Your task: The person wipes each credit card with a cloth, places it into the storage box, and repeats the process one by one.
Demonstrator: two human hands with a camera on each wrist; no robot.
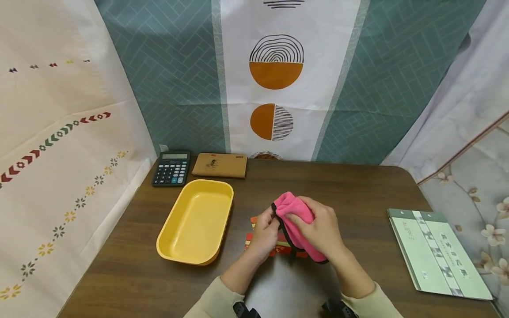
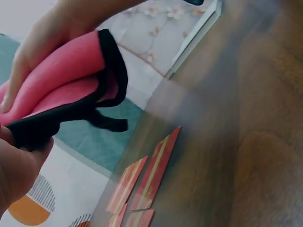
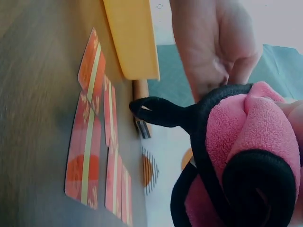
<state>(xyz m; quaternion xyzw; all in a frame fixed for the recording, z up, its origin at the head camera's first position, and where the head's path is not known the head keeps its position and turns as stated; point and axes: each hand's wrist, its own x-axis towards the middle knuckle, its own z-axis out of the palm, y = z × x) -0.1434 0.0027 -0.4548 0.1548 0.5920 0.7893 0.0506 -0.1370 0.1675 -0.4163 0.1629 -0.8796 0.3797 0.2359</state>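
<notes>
A pink towel [image 1: 292, 205] with black edging is held up over the table between both hands. My left hand [image 1: 263, 236] pinches its black-trimmed edge on the left. From the right, my right hand [image 1: 324, 227] grips the folded pink cloth, its thumb pressed on the fabric. In the right wrist view the towel [image 3: 225, 127] is folded over in thick layers, with a black hanging loop [image 3: 163, 112] sticking out. Below the hands lie several red cards [image 3: 85, 161] with gold stripes, partly hidden by the towel in the head view.
To the left stands a yellow plastic tray [image 1: 195, 223]. Behind it are a black calculator [image 1: 171, 168] and a brown notebook [image 1: 220, 165]. At the right edge of the wooden table [image 1: 370, 198] lies a pale green booklet [image 1: 437, 251]. Hanging cloths border the back and sides.
</notes>
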